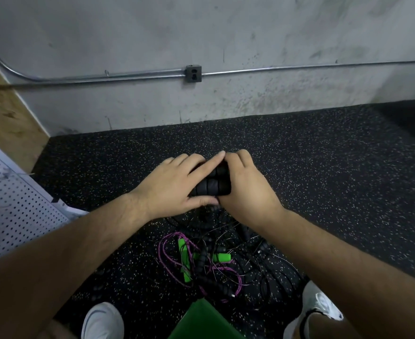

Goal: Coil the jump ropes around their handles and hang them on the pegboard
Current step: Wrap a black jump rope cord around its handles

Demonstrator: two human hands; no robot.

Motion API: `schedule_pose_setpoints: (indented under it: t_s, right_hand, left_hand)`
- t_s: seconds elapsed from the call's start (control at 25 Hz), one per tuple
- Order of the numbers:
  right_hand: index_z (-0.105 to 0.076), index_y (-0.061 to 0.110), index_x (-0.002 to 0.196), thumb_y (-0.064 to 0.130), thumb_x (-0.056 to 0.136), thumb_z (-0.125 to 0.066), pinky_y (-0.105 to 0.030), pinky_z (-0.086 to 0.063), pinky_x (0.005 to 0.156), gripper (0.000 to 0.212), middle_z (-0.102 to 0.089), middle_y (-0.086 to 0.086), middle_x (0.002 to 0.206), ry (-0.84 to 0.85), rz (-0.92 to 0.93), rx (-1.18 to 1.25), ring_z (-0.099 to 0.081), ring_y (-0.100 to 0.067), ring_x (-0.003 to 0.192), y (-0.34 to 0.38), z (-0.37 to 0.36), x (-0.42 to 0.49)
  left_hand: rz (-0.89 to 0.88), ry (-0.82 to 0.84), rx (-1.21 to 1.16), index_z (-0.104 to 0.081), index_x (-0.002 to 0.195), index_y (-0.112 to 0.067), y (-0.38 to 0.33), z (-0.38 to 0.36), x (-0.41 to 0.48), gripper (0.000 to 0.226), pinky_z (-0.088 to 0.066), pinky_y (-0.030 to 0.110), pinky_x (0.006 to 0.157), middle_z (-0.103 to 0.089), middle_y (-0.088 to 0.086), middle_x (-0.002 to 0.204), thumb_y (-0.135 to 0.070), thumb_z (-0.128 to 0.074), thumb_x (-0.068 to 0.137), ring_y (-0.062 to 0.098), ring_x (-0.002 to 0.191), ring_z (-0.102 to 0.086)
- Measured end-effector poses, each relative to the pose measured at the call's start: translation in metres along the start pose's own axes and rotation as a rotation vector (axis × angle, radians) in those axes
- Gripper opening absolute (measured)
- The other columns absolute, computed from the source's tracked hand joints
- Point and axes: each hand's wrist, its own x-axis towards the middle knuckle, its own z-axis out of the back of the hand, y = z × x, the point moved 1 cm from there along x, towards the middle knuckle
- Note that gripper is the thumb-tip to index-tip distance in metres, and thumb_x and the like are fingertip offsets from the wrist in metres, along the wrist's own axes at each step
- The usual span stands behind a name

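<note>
1. Holding the pair of black ribbed foam handles side by side is shared by both hands. The left hand is curled round their left end and the right hand round their right end, above the middle of the speckled black rubber floor.
2. The handles should be kept parallel and pinned by one hand, so that the other is freed for winding.
3. The thin black cord, which seems to trail into the tangled pile of ropes towards the floor's near edge, should be drawn free first, lest neighbouring ropes be dragged along.
4. Turns should be laid tight and even. The white perforated pegboard stands at the floor's left edge.
</note>
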Motion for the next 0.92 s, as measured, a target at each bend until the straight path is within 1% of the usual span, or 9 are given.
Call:
schedule_pose_setpoints:
  t_s: [0.16,0.24,0.36,0.44,0.56,0.64,0.76,0.84,0.92]
  right_hand:
    - [-0.023,0.017,0.152,0.025,0.077,-0.085,-0.018,-0.049,0.081,0.098,-0.042,0.000,0.137,-0.010,-0.193,0.300,-0.054,-0.012,0.110,-0.009,0.005,0.000]
    - [-0.032,0.022,0.147,0.031,0.079,-0.084,-0.013,-0.049,0.075,0.086,-0.052,0.006,0.130,0.057,-0.274,0.368,-0.059,-0.010,0.108,-0.015,-0.001,0.003]
    - [-0.052,0.020,0.130,0.035,0.087,-0.076,-0.028,-0.052,0.089,0.052,-0.061,0.008,0.118,0.295,-0.246,0.329,-0.061,-0.012,0.107,-0.006,-0.028,0.011]
    - [-0.048,0.016,0.137,0.038,0.089,-0.073,-0.029,-0.047,0.097,0.059,-0.057,0.006,0.129,0.454,-0.242,0.366,-0.056,-0.014,0.119,0.008,-0.060,0.014]
    - [-0.043,0.014,0.147,0.051,0.084,-0.075,-0.035,-0.041,0.110,0.079,-0.050,0.004,0.142,0.571,-0.209,0.461,-0.046,-0.016,0.134,0.033,-0.108,0.019]
    - [-0.047,0.017,0.145,0.053,0.085,-0.072,-0.035,-0.037,0.113,0.074,-0.050,0.001,0.146,0.602,-0.207,0.552,-0.044,-0.015,0.136,0.050,-0.131,0.023]
    - [-0.066,0.015,0.119,0.036,0.100,-0.060,-0.030,-0.043,0.104,0.029,-0.070,0.000,0.119,0.607,-0.178,0.655,-0.061,-0.014,0.113,0.067,-0.142,0.027]
    - [-0.068,0.011,0.107,0.030,0.105,-0.051,-0.028,-0.050,0.090,0.026,-0.074,-0.003,0.090,0.644,-0.149,0.669,-0.067,-0.012,0.086,0.065,-0.134,0.027]
    - [-0.068,0.009,0.101,0.030,0.105,-0.052,-0.025,-0.049,0.070,0.027,-0.066,0.000,0.074,0.671,-0.162,0.631,-0.059,-0.008,0.066,0.052,-0.116,0.029]
  left_hand:
    - [0.001,0.025,-0.026,-0.005,0.160,-0.039,0.015,0.004,0.000,0.075,-0.053,0.041,0.091,-0.051,0.005,0.125,-0.072,-0.027,0.097,0.021,0.106,-0.055]
    - [0.082,0.072,-0.072,0.001,0.157,-0.048,0.021,0.008,-0.001,0.073,-0.051,0.034,0.089,-0.048,0.002,0.126,-0.074,-0.026,0.095,0.017,0.104,-0.051]
    - [0.186,0.138,-0.206,0.004,0.146,-0.067,0.026,0.011,-0.002,0.065,-0.043,0.024,0.079,-0.043,-0.006,0.122,-0.071,-0.033,0.092,0.009,0.097,-0.045]
    - [0.222,0.156,-0.298,-0.001,0.142,-0.074,0.028,0.010,-0.002,0.062,-0.044,0.024,0.076,-0.042,-0.010,0.116,-0.067,-0.040,0.094,0.007,0.094,-0.047]
    - [0.251,0.146,-0.386,-0.009,0.143,-0.073,0.028,0.008,-0.002,0.061,-0.050,0.027,0.077,-0.043,-0.010,0.113,-0.062,-0.047,0.096,0.005,0.089,-0.049]
    - [0.262,0.124,-0.427,-0.012,0.143,-0.072,0.030,0.009,-0.001,0.060,-0.052,0.030,0.079,-0.045,-0.010,0.111,-0.062,-0.048,0.096,0.006,0.091,-0.051]
    - [0.269,0.090,-0.454,-0.014,0.143,-0.072,0.036,0.014,-0.004,0.060,-0.054,0.033,0.081,-0.046,-0.010,0.110,-0.062,-0.049,0.096,0.007,0.091,-0.052]
    - [0.266,0.086,-0.445,-0.015,0.144,-0.071,0.042,0.017,-0.007,0.060,-0.054,0.033,0.080,-0.046,-0.010,0.110,-0.063,-0.048,0.095,0.007,0.088,-0.053]
    - [0.241,0.102,-0.407,-0.014,0.144,-0.072,0.047,0.019,-0.012,0.059,-0.054,0.033,0.079,-0.046,-0.010,0.111,-0.064,-0.046,0.095,0.006,0.087,-0.053]
